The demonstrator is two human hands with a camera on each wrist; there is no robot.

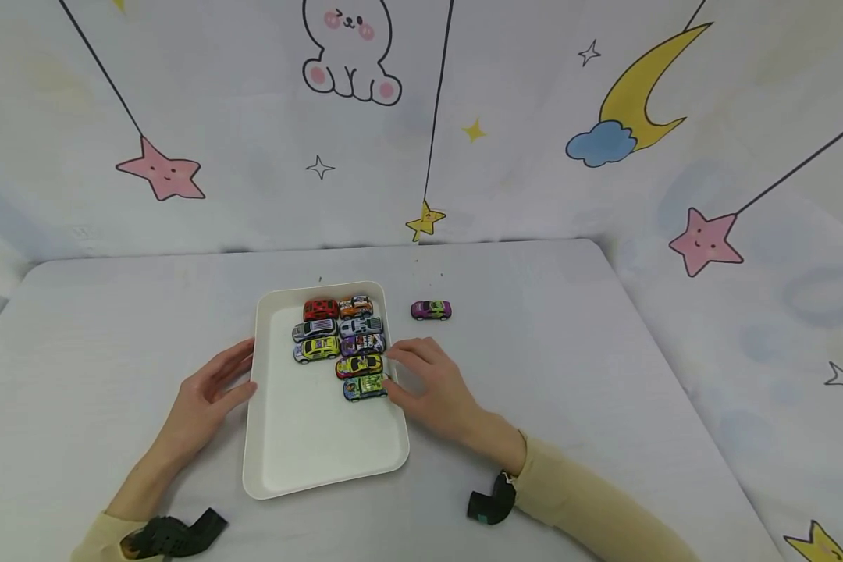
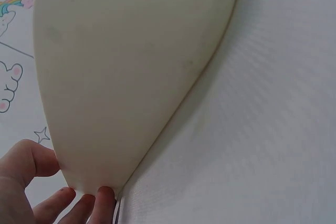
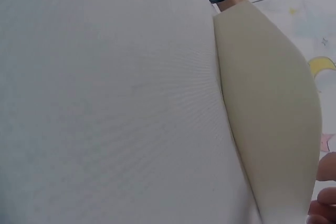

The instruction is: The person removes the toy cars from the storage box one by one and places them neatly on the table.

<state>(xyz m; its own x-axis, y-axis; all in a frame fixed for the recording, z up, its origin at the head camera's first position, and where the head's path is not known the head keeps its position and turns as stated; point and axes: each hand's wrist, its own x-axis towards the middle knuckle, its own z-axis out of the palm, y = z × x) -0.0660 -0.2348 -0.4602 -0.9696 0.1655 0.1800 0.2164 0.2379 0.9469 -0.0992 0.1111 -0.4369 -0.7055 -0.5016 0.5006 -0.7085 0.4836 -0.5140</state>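
A white rectangular tray lies on the table between the hands. Its side fills much of both wrist views. My left hand holds the tray's left edge, and the left wrist view shows thumb and fingertips against it. On the opposite edge my right hand grips the rim beside the cars; the right wrist view catches only part of its fingers. Several small toy cars stand in rows in the tray's upper right, among them a red car, a yellow car and a green-blue car.
Outside the tray, beyond the right hand, a purple toy car stands on the white-covered table. A patterned cloth wall rises behind the table. Dark straps with devices sit at both wrists.
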